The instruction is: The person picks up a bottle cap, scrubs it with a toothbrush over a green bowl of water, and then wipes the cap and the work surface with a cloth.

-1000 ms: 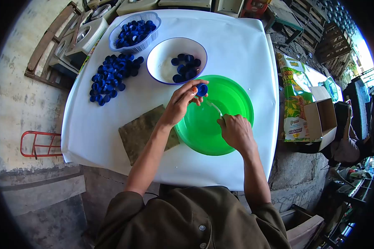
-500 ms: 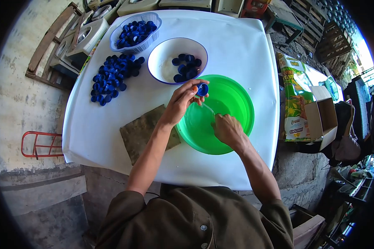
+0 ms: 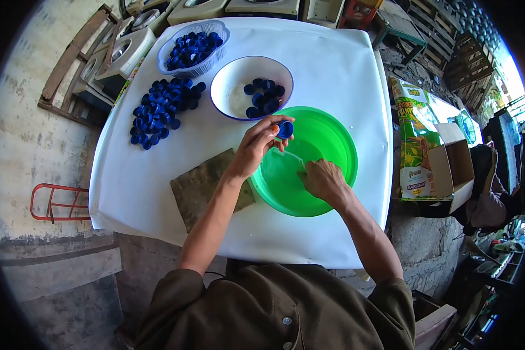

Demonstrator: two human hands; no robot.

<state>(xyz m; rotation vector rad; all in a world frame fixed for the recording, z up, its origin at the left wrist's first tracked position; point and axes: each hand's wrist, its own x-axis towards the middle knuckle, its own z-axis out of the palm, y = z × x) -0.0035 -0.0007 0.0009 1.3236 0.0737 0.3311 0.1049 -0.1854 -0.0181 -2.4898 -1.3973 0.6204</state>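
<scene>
My left hand [image 3: 256, 146] pinches a blue cap [image 3: 285, 129], its hollow side showing, over the left rim of the green basin [image 3: 344, 140]. Above the same basin, my right hand [image 3: 325, 182] is closed on the end of a thin, whitish tool [image 3: 291, 156] that points toward the cap. Several blue caps [image 3: 268, 105] lie in the white bowl [image 3: 224, 87] with some white stuff at its bottom. A heap of blue caps [image 3: 157, 114] rests on the white table cover, and more fill the pale blue basket [image 3: 216, 57].
A dark square board [image 3: 201, 181] lies on the table [image 3: 128, 192] under my left forearm. To the right stand an open cardboard box [image 3: 449, 166] and a colourful bag [image 3: 414, 151]; a person [image 3: 489, 207] is beyond. A red metal frame [image 3: 58, 203] is at left.
The cap in my left hand has turned slightly, and the tool's tip has dropped a little away from it. My right hand has shifted slightly right. The whole view has moved a little.
</scene>
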